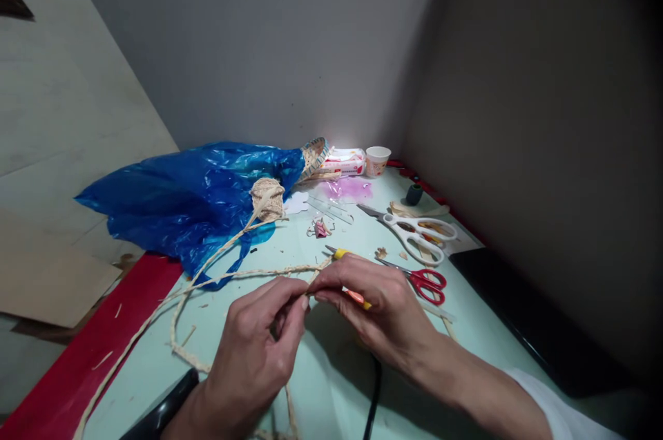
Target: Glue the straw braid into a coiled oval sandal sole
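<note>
Only a fingertip pinch on the braid, blades close by

Furthest left lies the blue plastic bag (176, 202), and every place here is told from it. A ball of cord (268, 198) rests against the bag's right end. From there the braided cord (243, 274) runs across the desk (331, 371), in front of the bag, to the hands. The left hand (259, 350) has its fingers closed on the cord's end, thumb against forefinger. The right hand (380, 309), further right of the bag, meets it tip to tip, fingers closed on the same end. If either pinch loosens, I judge the plait could spring open. The slack loops in front of the bag might also catch on its plastic and tug the work. Well right of the bag, the red scissors (427, 284) lie just beyond the right knuckles, blades toward the hand, so a nick is possible. A yellow-handled tool (340, 254) passes under the right hand. Its working end is hidden, and I cannot tell whether that hand grips it too. The cord's nearest loops are cut off at the bottom edge
</note>
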A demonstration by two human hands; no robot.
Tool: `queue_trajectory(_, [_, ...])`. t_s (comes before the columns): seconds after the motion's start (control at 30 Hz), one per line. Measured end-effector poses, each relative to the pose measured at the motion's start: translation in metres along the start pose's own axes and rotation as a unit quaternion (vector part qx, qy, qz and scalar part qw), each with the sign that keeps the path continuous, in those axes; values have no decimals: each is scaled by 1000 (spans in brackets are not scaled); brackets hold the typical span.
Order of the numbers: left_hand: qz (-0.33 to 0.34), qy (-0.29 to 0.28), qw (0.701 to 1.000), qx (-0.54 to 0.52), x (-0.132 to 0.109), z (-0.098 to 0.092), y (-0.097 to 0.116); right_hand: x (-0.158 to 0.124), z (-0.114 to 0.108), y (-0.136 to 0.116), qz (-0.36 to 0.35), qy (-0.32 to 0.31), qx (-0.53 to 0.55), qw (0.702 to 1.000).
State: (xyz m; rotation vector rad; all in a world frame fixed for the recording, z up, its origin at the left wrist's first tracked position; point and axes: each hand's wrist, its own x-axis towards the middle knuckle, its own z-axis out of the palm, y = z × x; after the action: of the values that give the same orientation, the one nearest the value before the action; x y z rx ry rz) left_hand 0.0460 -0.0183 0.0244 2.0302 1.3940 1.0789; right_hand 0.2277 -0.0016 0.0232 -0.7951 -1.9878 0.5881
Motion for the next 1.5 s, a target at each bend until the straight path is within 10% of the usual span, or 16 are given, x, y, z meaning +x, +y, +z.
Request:
queue_trajectory(0.53, [-222,-38,938,-263,4,2,12,-1,4,-3,37,122,-14,992])
queue_trajectory(0.97, [83,80,993,35,-6,3,-2,-8,7,0,-4,93,1,996])
queue_trajectory(1.5, [63,27,996,63,-4,1,-2,2,-7,2,162,-30,103,981])
